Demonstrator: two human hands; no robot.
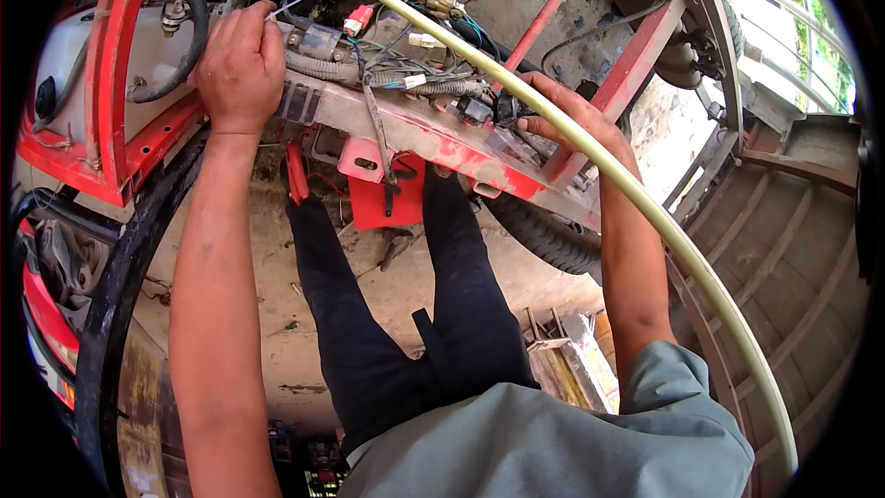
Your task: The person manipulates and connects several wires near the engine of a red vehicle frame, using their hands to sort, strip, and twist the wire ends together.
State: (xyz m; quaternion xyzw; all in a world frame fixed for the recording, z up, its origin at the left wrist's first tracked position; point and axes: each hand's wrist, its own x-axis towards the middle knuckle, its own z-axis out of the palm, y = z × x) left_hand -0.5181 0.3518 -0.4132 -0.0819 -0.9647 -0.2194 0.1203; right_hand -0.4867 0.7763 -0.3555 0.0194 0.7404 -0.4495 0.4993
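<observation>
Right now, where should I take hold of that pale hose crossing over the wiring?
Probably the bare stretch of the pale hose just outside the right hand, wrapping it from above: there it arcs free of the wiring bundle and red frame rail.

Red vehicle frame over a dusty concrete floor, seen from above.

A pale yellowish hose arcs from the top middle down to the lower right. A black tyre sits under the red crossbeam, and a black rubber hose loops over the white tank at upper left. A curved black rim runs down the left side. Wooden steps curve away on the right, beside the concrete floor.
</observation>
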